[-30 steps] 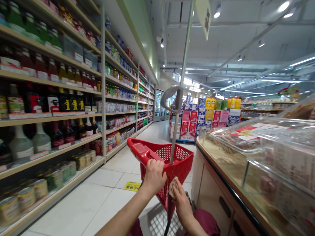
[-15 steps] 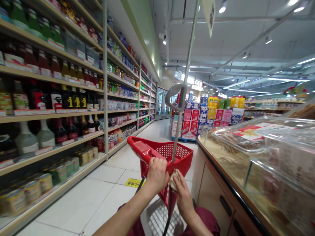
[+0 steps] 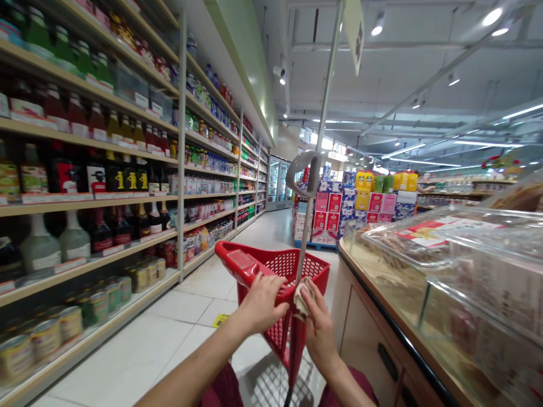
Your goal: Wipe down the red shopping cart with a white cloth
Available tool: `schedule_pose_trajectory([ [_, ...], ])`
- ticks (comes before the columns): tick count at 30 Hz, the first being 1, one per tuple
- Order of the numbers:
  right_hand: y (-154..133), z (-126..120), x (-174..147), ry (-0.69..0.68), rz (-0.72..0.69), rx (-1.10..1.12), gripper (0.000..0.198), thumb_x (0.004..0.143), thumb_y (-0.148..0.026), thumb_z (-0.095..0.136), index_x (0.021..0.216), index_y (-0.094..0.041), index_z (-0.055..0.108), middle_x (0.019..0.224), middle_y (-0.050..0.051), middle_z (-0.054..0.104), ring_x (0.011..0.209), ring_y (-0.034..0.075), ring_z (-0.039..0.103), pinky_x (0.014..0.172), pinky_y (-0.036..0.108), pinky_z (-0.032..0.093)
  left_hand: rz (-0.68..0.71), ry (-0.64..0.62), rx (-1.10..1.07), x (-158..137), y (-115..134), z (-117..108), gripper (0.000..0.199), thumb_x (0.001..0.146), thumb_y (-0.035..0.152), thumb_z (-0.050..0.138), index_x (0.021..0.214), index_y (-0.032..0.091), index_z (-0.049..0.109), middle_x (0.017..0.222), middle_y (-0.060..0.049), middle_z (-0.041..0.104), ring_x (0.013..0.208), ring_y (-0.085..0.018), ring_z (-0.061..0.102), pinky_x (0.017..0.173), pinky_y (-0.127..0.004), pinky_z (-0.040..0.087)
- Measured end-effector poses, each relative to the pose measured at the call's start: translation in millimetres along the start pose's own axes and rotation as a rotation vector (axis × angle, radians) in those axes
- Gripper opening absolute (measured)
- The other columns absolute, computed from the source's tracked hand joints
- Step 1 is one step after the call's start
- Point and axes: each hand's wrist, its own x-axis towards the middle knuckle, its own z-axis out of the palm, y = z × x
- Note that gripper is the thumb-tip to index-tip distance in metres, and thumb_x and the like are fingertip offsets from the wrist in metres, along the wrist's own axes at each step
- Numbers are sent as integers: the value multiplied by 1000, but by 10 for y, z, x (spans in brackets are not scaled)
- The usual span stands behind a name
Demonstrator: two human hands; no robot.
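A red plastic shopping cart (image 3: 275,261) with perforated basket walls stands in front of my knees, one corner turned towards me. My left hand (image 3: 263,302) grips its near rim, fingers over the top edge and thumb on the near side. In my right hand (image 3: 319,328) is a crumpled pale cloth (image 3: 302,298), pressed against the rim just right of the near corner. A tall metal pole (image 3: 306,237) rises out of the cart close to the cloth. It carries a grey loop handle (image 3: 311,174) partway up and a sign (image 3: 353,34) near the top.
Shelves of bottles (image 3: 76,234) and cans line the left side. A counter (image 3: 369,294) with clear plastic covers (image 3: 428,232) runs close on the right. Stacked drink cartons (image 3: 331,212) stand ahead. A yellow floor sticker (image 3: 220,320) lies on the white tiles.
My left hand has loosened, its fingers now flatter over the rim and slightly further left. The cloth in my right hand has moved a little up along the rim. My view has shifted slightly.
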Motion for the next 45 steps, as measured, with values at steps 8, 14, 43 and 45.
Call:
schedule_pose_trajectory([
  [8, -395, 87, 437, -125, 36, 99, 54, 66, 1, 34, 107, -23, 58, 123, 4, 48, 115, 16, 43, 96, 32, 38, 28, -28, 124, -47, -403, -98, 32, 74, 48, 47, 91, 21, 54, 99, -4, 58, 101, -22, 47, 97, -48, 21],
  [14, -336, -103, 643, -227, 58, 78, 44, 64, -3, 36, 93, -21, 65, 106, 6, 58, 100, 16, 54, 91, 32, 42, -22, 70, 178, 29, -31, 128, 39, 76, 54, 40, 87, 20, 56, 89, -5, 59, 96, -24, 48, 95, -49, 24],
  [43, -161, -97, 802, -88, 127, -227, 38, 75, -14, 42, 110, -16, 55, 122, 10, 48, 116, 22, 41, 98, 40, 32, -148, 72, 16, 106, -313, -1, 47, 71, 45, 51, 113, 24, 48, 126, -7, 46, 118, -26, 35, 98, -53, 19],
  [45, -371, 92, 855, -125, 164, -52, 43, 80, -26, 41, 122, -15, 45, 127, 10, 45, 118, 21, 39, 99, 40, 31, -199, 122, -78, 182, -256, -23, 43, 77, 42, 43, 115, 22, 46, 125, -8, 47, 116, -23, 37, 99, -50, 22],
])
